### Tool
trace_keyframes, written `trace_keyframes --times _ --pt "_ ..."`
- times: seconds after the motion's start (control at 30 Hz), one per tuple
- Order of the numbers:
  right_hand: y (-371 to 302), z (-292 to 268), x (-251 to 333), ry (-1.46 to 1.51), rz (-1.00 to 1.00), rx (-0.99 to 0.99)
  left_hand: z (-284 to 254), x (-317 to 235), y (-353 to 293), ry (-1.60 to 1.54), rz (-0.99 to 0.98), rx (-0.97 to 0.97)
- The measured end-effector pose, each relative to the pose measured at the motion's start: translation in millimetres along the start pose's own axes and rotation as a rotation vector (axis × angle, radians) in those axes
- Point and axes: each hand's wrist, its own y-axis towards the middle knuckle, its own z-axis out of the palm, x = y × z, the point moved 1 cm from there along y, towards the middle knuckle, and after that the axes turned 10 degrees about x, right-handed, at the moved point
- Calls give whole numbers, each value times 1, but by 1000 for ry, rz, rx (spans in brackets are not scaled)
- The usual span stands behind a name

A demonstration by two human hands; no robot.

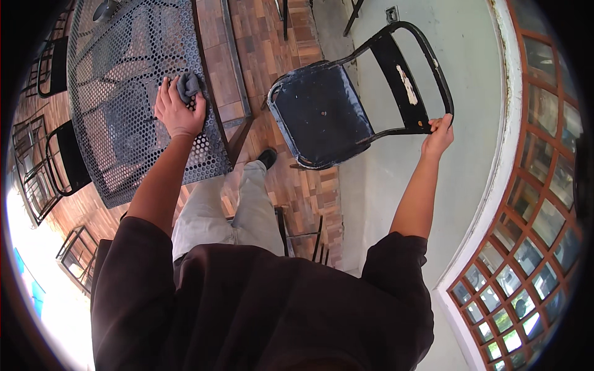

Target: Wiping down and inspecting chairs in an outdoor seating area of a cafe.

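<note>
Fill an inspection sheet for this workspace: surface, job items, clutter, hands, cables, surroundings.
Surface: dark perforated table.
Job items: bunched grey cloth on the table; black chair with paint worn off its backrest.
Clutter: round grey object at the table's far end.
Hands: left hand on the table, touching the cloth, grip unclear; right hand closed on the chair's back frame.
Cables: nothing seen.
Surroundings: wood-look floor, pale wall, brown lattice window.
</note>
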Motion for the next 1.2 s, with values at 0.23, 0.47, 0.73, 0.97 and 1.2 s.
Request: trace_keyframes --times 0.23,0.47,0.73,0.97,1.2 --pt "-23 -50 -23 73 74 -112 -2 -6 -1 36 31 -20" --pt "-37 -96 -53 63 192 -191 -5 -12 3 49 31 -23" --pt "-93 -136 -39 -203 378 -307 3 -5 3 49 118 -80" --pt "-150 -179 -78 -115 309 -429 14 24 12 -109 -139 61" --pt "-154 -199 -66 -192 419 -218 -28 -45 6 -448 -139 180"
